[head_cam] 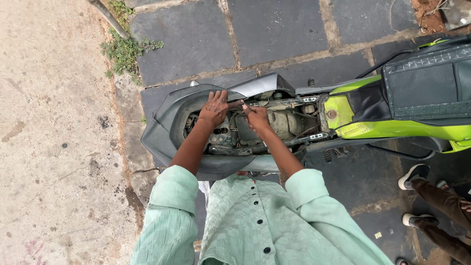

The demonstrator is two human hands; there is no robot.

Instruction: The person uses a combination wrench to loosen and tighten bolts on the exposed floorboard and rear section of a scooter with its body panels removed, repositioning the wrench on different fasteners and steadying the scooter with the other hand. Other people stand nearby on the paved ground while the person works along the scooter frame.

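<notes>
Here, in the middle of the frame, a scooter (343, 113) lies across dark paving stones (274, 29), its grey rear body panel (167, 122) toward the left and its lime-green panel (363, 128) toward the right. The seat area is open, so the dusty frame and engine parts (287, 122) show between the panels. The black seat (427, 86) sits at the right edge of the frame.

Both hands reach into that open bay. The left hand (214, 109) rests flat on the inner rim of the grey panel, its fingers (217, 95) spread and loose, gripping nothing that can be seen. The right hand (256, 117) sits just beside it, over the dusty parts, with its fingers (245, 107) pinched together toward the left thumb; whether they hold some small part is too small to tell.

The person wears a pale green buttoned shirt (250, 221), filling the bottom centre. At the lower right another person's shoes (412, 176) stand on the stones. A weed (125, 51) grows at the upper left beside a bare concrete strip (49, 147).
</notes>
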